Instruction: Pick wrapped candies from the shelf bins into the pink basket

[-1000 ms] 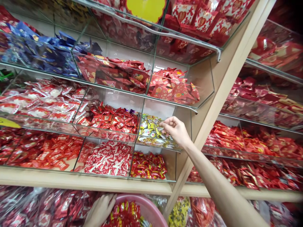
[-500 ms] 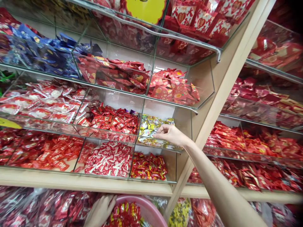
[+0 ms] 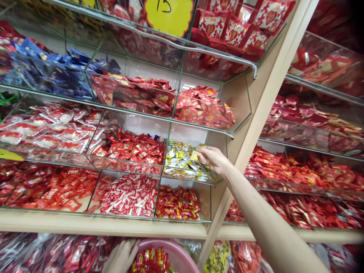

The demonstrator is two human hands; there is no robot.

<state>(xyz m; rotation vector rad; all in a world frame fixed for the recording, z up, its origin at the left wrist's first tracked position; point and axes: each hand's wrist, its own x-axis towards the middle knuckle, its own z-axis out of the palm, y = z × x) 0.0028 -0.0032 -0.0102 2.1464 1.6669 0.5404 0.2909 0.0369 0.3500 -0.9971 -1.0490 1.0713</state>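
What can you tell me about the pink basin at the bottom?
The pink basin shows only in part, cut off by the picture's bottom edge. Its rounded, smooth rim looks like plastic. Mouth up, it is seen below the wooden ledge. Red-and-yellow wrapped candies lie inside. The left hand is at its left side; whether it grips the rim is unclear. What supports the basin is out of view.

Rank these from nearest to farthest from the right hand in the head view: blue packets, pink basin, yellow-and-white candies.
1. Yellow-and-white candies: at the right hand.
2. Pink basin: below, leftward.
3. Blue packets: far upper left.
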